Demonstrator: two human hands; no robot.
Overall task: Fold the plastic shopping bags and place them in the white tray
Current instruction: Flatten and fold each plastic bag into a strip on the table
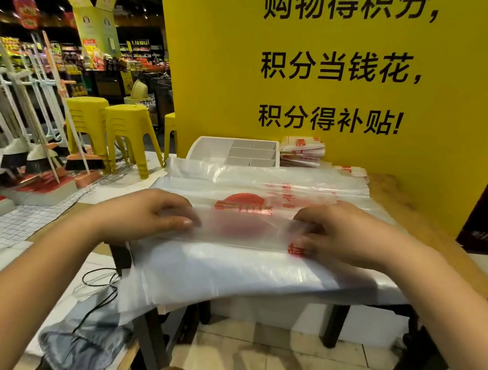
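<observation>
Both hands, left (155,214) and right (343,234), grip closed on the plastic bag (243,263), fingertips blurred beneath its film.

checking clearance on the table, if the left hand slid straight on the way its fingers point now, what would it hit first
The left hand points right along the fold in the plastic bag. Going straight on, it would most likely meet the right hand, which pinches the same fold facing it; nothing else shows between them.

Right fingers (305,245) veiled under translucent bag (227,273)
</observation>
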